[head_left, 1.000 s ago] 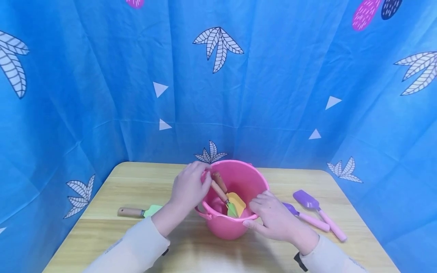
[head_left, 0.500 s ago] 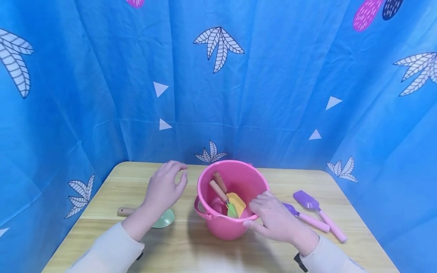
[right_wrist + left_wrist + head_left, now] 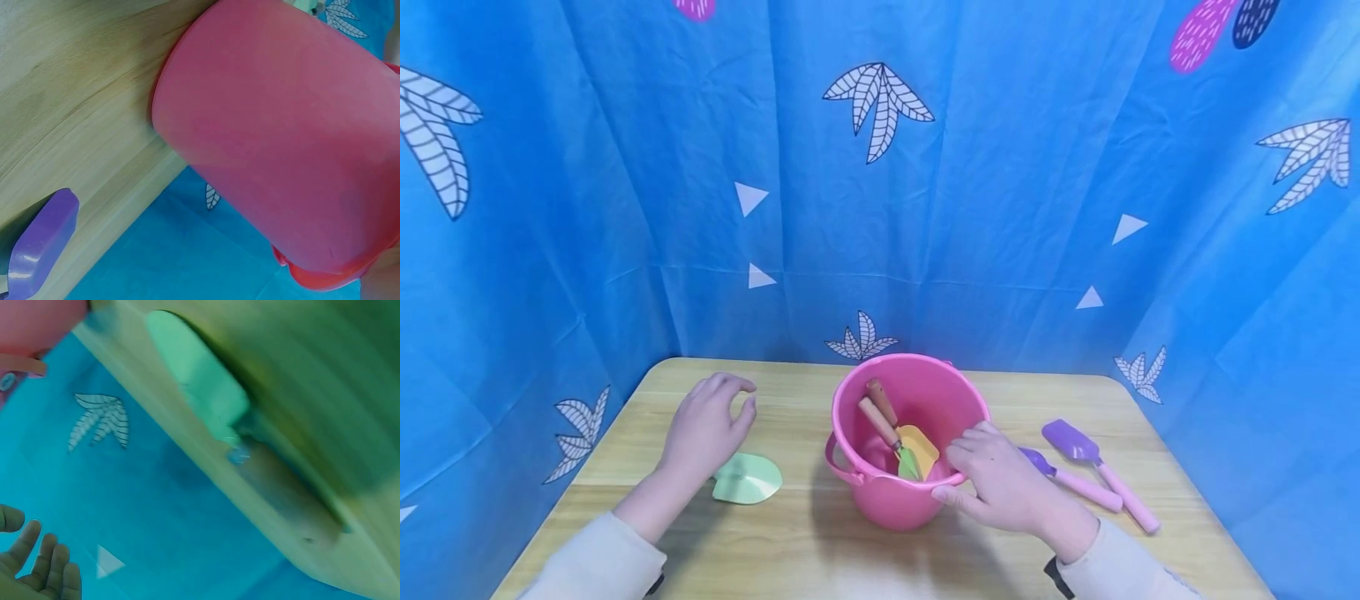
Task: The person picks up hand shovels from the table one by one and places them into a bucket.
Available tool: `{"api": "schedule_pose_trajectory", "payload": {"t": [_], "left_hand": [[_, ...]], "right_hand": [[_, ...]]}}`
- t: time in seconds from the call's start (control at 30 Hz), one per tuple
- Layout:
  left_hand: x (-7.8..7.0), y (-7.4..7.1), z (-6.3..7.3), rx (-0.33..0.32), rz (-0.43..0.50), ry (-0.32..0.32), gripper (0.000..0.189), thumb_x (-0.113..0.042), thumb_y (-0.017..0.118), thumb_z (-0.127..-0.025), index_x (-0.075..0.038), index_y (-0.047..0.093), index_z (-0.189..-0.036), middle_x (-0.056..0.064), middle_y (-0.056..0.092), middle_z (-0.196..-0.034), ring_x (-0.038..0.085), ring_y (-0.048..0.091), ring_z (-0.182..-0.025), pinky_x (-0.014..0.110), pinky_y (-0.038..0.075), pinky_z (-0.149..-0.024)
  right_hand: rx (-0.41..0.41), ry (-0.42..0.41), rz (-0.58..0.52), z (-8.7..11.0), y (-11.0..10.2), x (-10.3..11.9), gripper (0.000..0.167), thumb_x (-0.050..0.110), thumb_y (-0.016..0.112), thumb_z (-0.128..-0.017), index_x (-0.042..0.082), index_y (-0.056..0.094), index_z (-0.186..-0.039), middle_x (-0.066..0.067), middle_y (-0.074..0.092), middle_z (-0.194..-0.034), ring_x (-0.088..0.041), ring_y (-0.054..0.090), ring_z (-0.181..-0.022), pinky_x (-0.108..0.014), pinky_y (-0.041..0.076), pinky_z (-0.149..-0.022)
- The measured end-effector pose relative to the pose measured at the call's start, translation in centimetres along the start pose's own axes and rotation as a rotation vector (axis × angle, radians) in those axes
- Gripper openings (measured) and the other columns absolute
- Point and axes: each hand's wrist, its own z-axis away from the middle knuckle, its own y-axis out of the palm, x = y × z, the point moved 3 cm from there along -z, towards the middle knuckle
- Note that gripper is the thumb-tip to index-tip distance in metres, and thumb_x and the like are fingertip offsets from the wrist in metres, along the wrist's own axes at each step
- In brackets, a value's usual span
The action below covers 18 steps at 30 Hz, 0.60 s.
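A pink bucket (image 3: 901, 507) stands on the table with its side handle hanging at the left. My right hand (image 3: 1006, 482) grips its rim at the near right, thumb outside. Inside lean a small green toy trowel (image 3: 909, 464) and a yellow toy shovel (image 3: 922, 445), both with wooden handles. My left hand (image 3: 703, 427) is held above the table over a light green toy shovel (image 3: 747, 480), fingers loosely bent around nothing. That shovel's wooden handle is hidden by the hand and forearm in the head view; the left wrist view shows the whole green shovel (image 3: 206, 387), blurred.
Two purple toy shovels with pink handles lie right of the bucket: one farther right (image 3: 1072, 441), the other (image 3: 1086, 489) partly behind my right hand. A blue patterned curtain (image 3: 880, 208) surrounds the back and sides of the wooden table (image 3: 790, 542).
My left hand has left the bucket's left rim and moved left, over the light green shovel. The right hand stays on the rim, and the bucket has not moved.
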Motion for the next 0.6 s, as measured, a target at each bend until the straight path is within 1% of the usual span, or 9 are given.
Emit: {"api": "schedule_pose_trajectory", "payload": {"t": [0.07, 0.2, 0.43, 0.6], "left_hand": [[0.9, 0.0, 0.3, 0.015, -0.009, -0.027, 0.021, -0.017, 0.063, -0.095, -0.003, 0.069, -0.109, 0.019, 0.066, -0.114, 0.042, 0.06, -0.107, 0.058, 0.047, -0.089], [2.4, -0.2, 0.7, 0.019, -0.02, -0.063, 0.021, -0.016, 0.063, -0.094, -0.003, 0.069, -0.109, 0.02, 0.065, -0.116, 0.044, 0.059, -0.108, 0.059, 0.046, -0.09], [4.1, -0.1, 1.3, 0.006, -0.032, -0.065, 0.019, -0.014, 0.065, -0.093, -0.001, 0.069, -0.107, 0.022, 0.066, -0.112, 0.045, 0.059, -0.105, 0.06, 0.046, -0.087], [5.4, 0.0, 1.9, 0.041, -0.055, -0.09, 0.021, -0.015, 0.064, -0.093, 0.0, 0.069, -0.107, 0.024, 0.065, -0.113, 0.046, 0.059, -0.104, 0.061, 0.045, -0.087]], "right_hand": [[0.003, 0.004, 0.001, 0.0, 0.0, 0.0, 0.026, 0.052, 0.059, -0.097, 0.028, 0.064, -0.089, 0.023, 0.05, -0.079, -0.003, 0.048, -0.085, -0.032, 0.044, -0.083], [0.001, 0.001, -0.001, 0.0, 0.0, 0.0, 0.026, 0.052, 0.059, -0.097, 0.028, 0.064, -0.089, 0.023, 0.05, -0.079, -0.003, 0.048, -0.085, -0.032, 0.044, -0.084], [-0.005, -0.005, -0.001, 0.1, 0.1, -0.1, 0.026, 0.051, 0.06, -0.096, 0.026, 0.065, -0.088, 0.023, 0.05, -0.079, -0.003, 0.048, -0.085, -0.032, 0.044, -0.083], [-0.002, 0.002, 0.0, 0.1, 0.1, -0.1, 0.026, 0.051, 0.059, -0.097, 0.027, 0.065, -0.089, 0.023, 0.05, -0.079, -0.003, 0.048, -0.085, -0.032, 0.044, -0.083]]}}
